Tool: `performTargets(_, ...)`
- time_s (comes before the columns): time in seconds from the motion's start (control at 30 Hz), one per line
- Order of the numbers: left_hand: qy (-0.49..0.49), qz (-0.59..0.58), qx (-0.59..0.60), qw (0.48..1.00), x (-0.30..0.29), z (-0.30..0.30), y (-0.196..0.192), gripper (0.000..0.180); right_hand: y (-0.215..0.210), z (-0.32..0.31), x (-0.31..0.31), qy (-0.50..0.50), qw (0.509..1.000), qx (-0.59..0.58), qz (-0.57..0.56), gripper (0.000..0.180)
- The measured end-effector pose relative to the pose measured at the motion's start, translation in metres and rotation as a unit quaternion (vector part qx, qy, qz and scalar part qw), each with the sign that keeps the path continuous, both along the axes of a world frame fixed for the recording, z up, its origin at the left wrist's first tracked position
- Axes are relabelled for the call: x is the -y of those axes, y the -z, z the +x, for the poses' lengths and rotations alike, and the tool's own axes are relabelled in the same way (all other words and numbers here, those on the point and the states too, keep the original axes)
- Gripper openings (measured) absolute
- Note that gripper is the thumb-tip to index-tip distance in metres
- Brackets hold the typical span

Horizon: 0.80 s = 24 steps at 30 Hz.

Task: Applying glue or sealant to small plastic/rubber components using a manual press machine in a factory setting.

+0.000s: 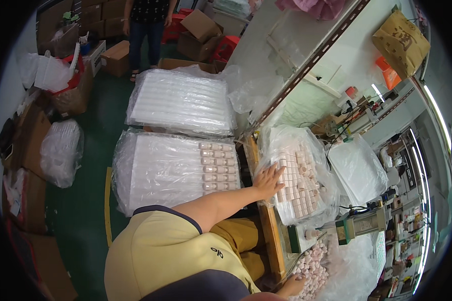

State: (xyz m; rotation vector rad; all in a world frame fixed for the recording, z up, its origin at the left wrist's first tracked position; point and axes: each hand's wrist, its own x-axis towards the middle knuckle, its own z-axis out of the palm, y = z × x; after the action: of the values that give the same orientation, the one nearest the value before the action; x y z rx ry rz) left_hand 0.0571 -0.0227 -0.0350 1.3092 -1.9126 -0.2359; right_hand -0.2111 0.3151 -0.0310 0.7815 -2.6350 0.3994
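Observation:
My left hand (269, 181) lies with fingers spread at the left edge of a group of pale pink cylindrical pieces (301, 200). Those pieces sit partly in rows, partly jumbled, on a white tray (288, 216) lined with clear plastic. Lower down, my right hand (291, 286) rests at the edge of a heap of small pink pieces (312, 268). Its fingers look curled, and whatever they hold is hidden. Between the two groups stands a grey and green bench device (361, 226), with one pink piece (311, 234) close to its green-edged base.
Left of the wooden bench edge (272, 236), a plastic-wrapped white tray (155, 170) bears rows of pink pieces along its right side. Another wrapped white stack (181, 98) lies beyond it. Cardboard boxes (116, 57) and a standing person (148, 30) are farther back. Plastic bags (356, 163) flank the bench.

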Motion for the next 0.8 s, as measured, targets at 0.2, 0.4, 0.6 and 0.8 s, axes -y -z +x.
performTargets(0.2, 0.05, -0.099, 0.031, 0.993, -0.028, 0.011, -0.022, 0.06, 0.008, -0.001, 0.0, 0.014, 0.999, -0.029, -0.015, 0.031)
performTargets(0.4, 0.41, -0.112, 0.166, 0.89, -0.023, -0.013, 0.003, 0.017, -0.001, 0.0, 0.013, 0.008, 1.0, -0.007, -0.021, 0.031)
performTargets(0.6, 0.437, -0.032, -0.062, 0.897, -0.026, -0.02, 0.005, 0.012, -0.006, 0.009, -0.002, 0.008, 0.999, 0.035, -0.041, 0.027)
performTargets(0.8, 0.297, 0.162, -0.383, 0.859, -0.026, 0.023, -0.016, 0.009, -0.008, 0.014, 0.0, -0.002, 0.998, 0.006, -0.058, 0.026)
